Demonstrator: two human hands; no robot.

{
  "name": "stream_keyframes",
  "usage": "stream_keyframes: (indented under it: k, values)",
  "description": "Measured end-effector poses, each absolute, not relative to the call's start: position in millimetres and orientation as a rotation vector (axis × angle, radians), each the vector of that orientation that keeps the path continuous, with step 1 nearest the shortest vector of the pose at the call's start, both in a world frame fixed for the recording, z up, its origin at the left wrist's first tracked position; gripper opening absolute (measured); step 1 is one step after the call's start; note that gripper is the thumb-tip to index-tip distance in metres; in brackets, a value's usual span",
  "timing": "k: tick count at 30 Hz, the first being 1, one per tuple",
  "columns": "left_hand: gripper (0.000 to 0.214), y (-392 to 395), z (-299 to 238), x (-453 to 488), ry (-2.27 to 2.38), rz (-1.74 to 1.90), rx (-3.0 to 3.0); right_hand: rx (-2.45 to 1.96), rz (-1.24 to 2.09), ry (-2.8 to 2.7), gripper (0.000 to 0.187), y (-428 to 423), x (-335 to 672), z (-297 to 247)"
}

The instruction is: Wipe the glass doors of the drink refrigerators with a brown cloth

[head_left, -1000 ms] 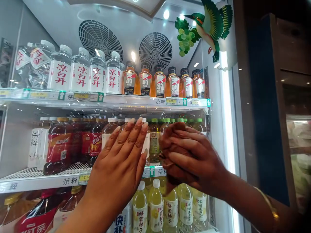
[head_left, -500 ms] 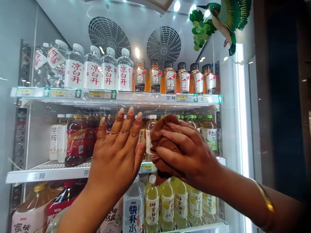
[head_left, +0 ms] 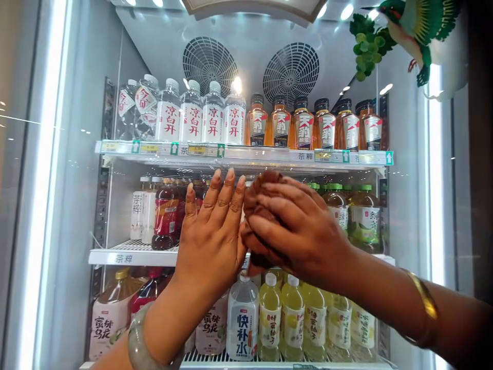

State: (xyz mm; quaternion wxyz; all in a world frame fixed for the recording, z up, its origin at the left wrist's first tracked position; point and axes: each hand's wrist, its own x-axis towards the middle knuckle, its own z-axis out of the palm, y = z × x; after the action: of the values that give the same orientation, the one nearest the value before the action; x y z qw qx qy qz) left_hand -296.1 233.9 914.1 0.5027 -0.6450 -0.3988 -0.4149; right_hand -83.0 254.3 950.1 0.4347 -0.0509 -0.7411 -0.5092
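Observation:
My left hand is raised with its fingers spread, palm toward the glass door of a drinks fridge, and holds nothing. Right beside it, my right hand grips a crumpled brown cloth up at the glass. The cloth's edge comes close to my left thumb; whether they touch I cannot tell. A pale stone bangle circles my left wrist, and a gold bangle is on my right forearm. Behind the glass, both hands hide part of the middle shelf's bottles.
Inside the fridge, the top shelf carries clear water bottles and amber drink bottles. Below stand green-capped tea bottles and yellow drink bottles. A hummingbird and grape decoration is at the upper right. Light strips run down both sides.
The view has shifted left and back a little, so the fridge appears farther right and its left light strip shows. Both hands stay close together, and the right keeps the cloth.

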Motion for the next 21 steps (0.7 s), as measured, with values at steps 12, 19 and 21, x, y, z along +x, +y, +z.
stream_keyframes:
  k: [12, 19, 21]
  values:
    - [0.068, 229, 925, -336, -1.022, -0.996, -1.504, -0.113, -1.244, -1.723, 0.029, 256, -133, 984]
    - [0.072, 215, 919, -371, -0.987, -0.947, -1.514, -0.003, -1.31, -1.83, 0.027, 251, -131, 950]
    - [0.075, 212, 919, -384, -0.988, -0.938, -1.513, -0.024, -1.359, -1.825, 0.029, 251, -124, 956]
